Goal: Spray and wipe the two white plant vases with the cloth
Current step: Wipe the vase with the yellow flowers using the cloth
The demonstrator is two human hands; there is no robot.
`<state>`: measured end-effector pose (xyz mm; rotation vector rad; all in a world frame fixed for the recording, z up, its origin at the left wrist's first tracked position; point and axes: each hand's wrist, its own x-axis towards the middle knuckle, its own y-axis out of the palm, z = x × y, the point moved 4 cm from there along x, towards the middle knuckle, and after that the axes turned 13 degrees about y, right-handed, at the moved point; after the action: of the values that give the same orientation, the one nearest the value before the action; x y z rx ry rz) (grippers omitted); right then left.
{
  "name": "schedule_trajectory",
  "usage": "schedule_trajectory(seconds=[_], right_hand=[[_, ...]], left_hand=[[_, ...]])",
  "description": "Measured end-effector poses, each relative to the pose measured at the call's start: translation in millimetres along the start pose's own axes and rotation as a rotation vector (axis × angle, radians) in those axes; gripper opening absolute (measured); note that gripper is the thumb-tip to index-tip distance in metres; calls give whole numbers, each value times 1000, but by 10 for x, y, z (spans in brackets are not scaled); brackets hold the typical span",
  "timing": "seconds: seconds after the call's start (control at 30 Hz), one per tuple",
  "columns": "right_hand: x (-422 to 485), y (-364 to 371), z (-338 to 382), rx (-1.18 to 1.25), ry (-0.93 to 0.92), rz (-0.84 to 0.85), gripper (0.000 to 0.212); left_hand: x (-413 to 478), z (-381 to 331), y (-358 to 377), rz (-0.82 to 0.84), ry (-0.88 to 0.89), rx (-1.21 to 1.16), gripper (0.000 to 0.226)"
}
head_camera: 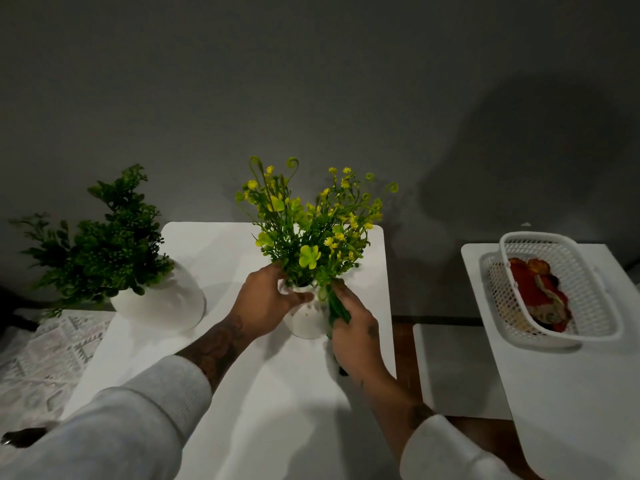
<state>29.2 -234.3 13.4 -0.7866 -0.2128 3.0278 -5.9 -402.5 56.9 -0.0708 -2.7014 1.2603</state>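
A small white vase [306, 322] stands in the middle of the white table [214, 244], under a bunch of yellow-green flowers [311, 233]. My left hand [265, 303] grips the vase at its neck. My right hand [356, 336] is closed around a bundle of green stems [337, 308] that runs down the vase's right side; a dark end [343, 371] pokes out below the hand. A larger round white vase [166, 303] with a dark green plant [104, 247] sits at the table's left edge, untouched. A red and orange cloth [540, 292] lies in the basket. No spray bottle is visible.
A white mesh basket [588, 327] rests on a second white table [571, 393] to the right. A lower white surface [453, 368] fills the gap between the tables. A patterned white cloth [45, 351] lies at the left, and a grey wall is close behind.
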Motion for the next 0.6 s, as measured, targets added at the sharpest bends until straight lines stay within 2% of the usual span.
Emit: schedule_trajectory(seconds=[0.13,0.27,0.4,0.5,0.6], right_hand=[[99,-15,-247,-23,254,16,78],[169,-8,-245,-26,320,57,72],[200,-23,-77,-48,225,5,71],[160,-16,62,-88,73,10,73],[43,48,186,-133,-114,43,67]], left_hand=[[-31,15,-5,-14,-30,30,41],[-83,-9,-19,-48,-29,29,40],[-93,-22,-16,-78,-50,28,41],[-117,-25,1,-114,-60,29,44],[-125,-55,-1,-138,-64,35,43]])
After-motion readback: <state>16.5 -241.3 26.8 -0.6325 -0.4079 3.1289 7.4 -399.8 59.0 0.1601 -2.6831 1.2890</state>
